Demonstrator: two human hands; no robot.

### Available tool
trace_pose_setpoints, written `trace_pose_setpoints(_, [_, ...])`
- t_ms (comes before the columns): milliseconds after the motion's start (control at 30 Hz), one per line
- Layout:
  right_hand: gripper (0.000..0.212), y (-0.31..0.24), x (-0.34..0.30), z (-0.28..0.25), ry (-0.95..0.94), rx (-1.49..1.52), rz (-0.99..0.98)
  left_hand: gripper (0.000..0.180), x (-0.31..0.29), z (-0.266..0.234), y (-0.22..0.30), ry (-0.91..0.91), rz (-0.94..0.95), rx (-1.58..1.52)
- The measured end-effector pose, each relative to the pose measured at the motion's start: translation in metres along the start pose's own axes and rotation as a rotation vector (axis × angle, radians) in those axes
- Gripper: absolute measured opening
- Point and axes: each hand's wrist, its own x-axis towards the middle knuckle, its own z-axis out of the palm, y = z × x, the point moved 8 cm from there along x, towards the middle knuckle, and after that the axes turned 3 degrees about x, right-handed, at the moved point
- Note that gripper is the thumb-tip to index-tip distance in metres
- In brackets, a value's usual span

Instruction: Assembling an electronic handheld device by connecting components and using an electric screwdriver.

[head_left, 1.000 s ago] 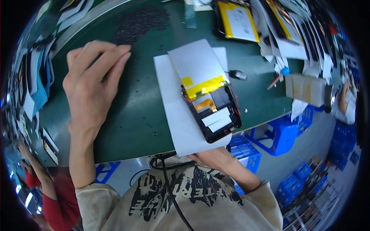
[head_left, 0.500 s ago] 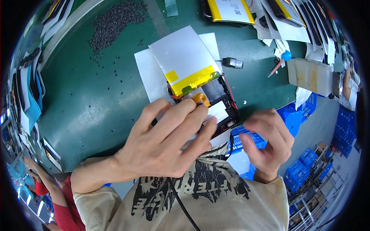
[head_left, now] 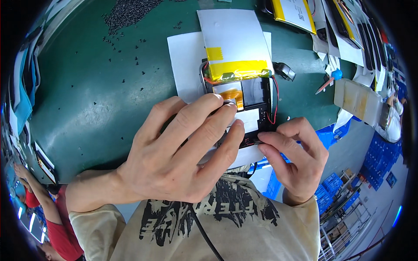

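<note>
A small opened electronic device [head_left: 250,119] lies on white sheets, its black housing showing an orange ribbon cable, a white panel and thin red wires. From its far edge a flat silver battery pack [head_left: 235,35] with yellow tape is folded outward. My left hand [head_left: 183,143] reaches over the near left part, bent fingertips pressed down beside the ribbon cable and the white panel. It hides much of that side. At the near right corner, my right hand [head_left: 296,156] has thumb and forefinger drawn close together on the housing's edge. Whether a small part is between them cannot be seen.
A pile of small black screws [head_left: 130,15] lies at the far left, with strays around it. A black adapter-like block [head_left: 285,71] sits right of the battery. Further right are a blue-topped pointed tool [head_left: 329,80], a worn open box [head_left: 358,96] and stacked battery parts [head_left: 298,15].
My right hand has moved left and in to the device's near right corner, its fingers closing. The left hand stays on the device. The view has shifted slightly.
</note>
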Motion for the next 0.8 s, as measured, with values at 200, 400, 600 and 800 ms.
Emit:
trace_pose_setpoints(200, [0.026,0.002,0.004,0.0,-0.01,0.107,0.085,0.041,0.0,0.0,-0.009,-0.063,-0.074,-0.211])
trace_pose_setpoints(400, [0.025,0.007,0.002,0.002,0.069,0.172,0.08,0.045,0.002,0.006,-0.013,-0.15,-0.118,-0.321])
trace_pose_setpoints(600, [0.045,0.033,-0.009,-0.008,0.334,0.453,0.239,0.045,0.004,0.006,-0.014,-0.15,-0.109,-0.365])
trace_pose_setpoints(800, [0.022,0.014,0.013,-0.002,0.231,0.061,0.111,0.047,0.004,0.009,-0.015,-0.148,-0.094,-0.352])
